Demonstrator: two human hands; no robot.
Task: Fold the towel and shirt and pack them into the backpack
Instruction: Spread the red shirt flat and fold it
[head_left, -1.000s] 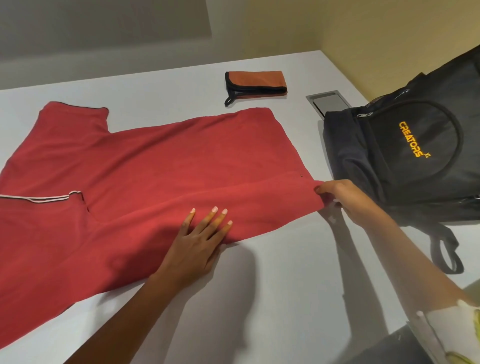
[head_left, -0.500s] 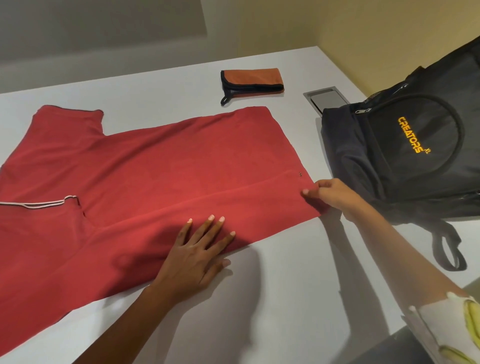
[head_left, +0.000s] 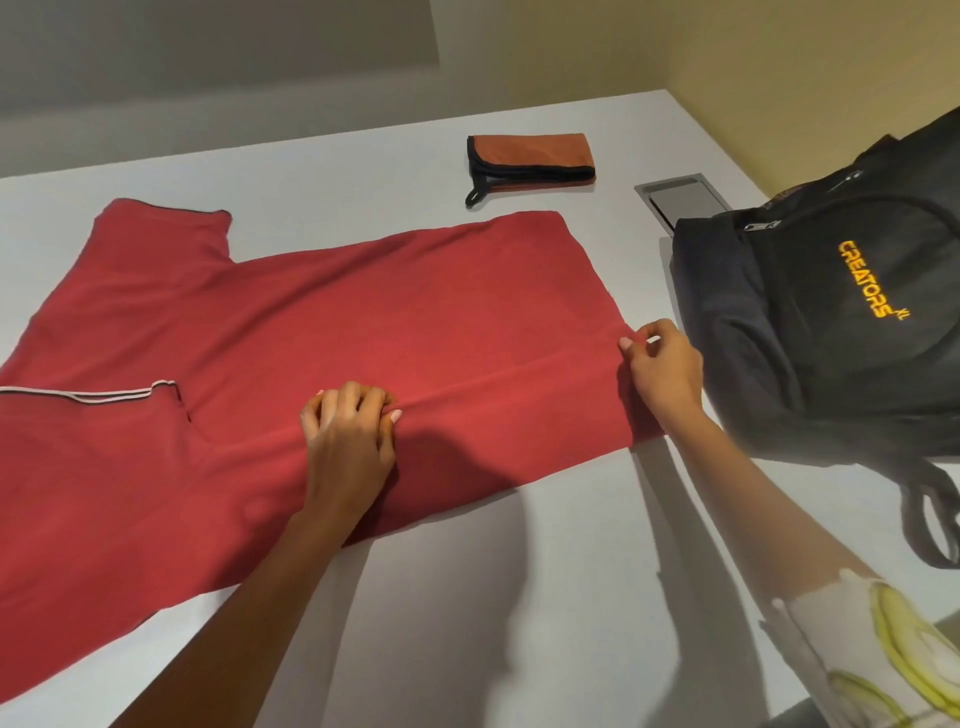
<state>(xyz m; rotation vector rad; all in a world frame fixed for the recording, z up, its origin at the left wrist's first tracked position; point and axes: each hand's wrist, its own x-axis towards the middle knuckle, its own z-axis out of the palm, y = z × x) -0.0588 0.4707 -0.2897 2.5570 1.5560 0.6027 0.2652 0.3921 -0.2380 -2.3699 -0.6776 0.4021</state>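
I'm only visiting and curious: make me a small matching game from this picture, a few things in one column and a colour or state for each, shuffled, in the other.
Things:
1. shirt
2. towel
3. backpack
4. right hand

Descriptions:
A. orange with dark trim, folded
B. pinches the shirt's edge
C. red, spread out
D. black with yellow lettering

Pairs: 1-C, 2-A, 3-D, 4-B

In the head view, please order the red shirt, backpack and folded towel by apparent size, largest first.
1. Red shirt, clearly largest.
2. Backpack, partly cut off by the frame.
3. Folded towel, smallest, though it lies farthest from the camera.
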